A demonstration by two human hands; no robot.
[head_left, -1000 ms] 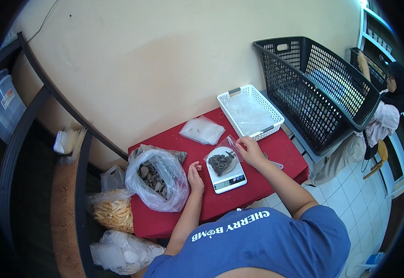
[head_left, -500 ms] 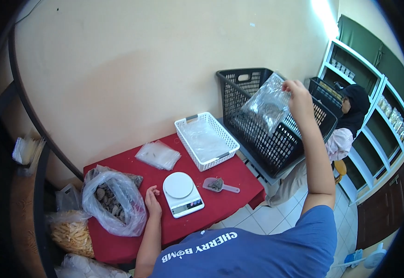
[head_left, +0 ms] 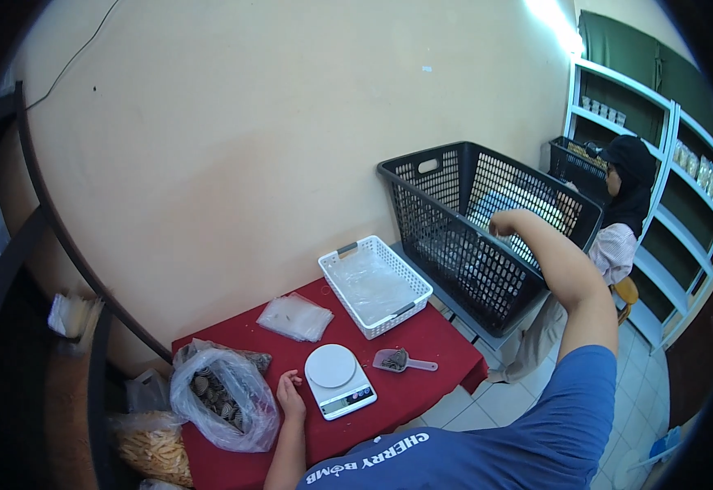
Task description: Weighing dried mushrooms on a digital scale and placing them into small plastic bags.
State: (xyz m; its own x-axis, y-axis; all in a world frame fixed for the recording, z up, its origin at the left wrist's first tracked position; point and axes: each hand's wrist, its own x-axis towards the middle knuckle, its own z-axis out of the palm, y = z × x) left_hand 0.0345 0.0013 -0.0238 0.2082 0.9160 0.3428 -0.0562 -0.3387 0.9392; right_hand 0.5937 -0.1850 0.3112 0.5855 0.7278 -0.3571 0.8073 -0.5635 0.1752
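My right hand (head_left: 512, 222) reaches over the rim into a large black mesh basket (head_left: 422, 188), fingers bent downward; what they hold is hidden. My left hand (head_left: 291, 392) rests open, fingers loosely curled, on the red-covered table (head_left: 446, 392), between a plastic bag of dark spiral snacks (head_left: 218, 400) and a white digital scale (head_left: 332, 367) with a bare platform. A clear scoop holding dark snacks (head_left: 397, 358) lies right of the scale. Behind it are a stack of clear bags (head_left: 291, 318) and a white mesh tray with plastic sheets (head_left: 373, 286).
Another person (head_left: 618, 253) stands behind the black basket, near a smaller black crate (head_left: 569, 159) and white shelves (head_left: 663, 220). A dark frame (head_left: 42, 212) and a bag of pale yellow snacks (head_left: 148, 457) are at my left.
My right hand lifted a filled clear bag off the scale, carried it up and right, then lowered into the black basket. My left hand stays beside the scale.
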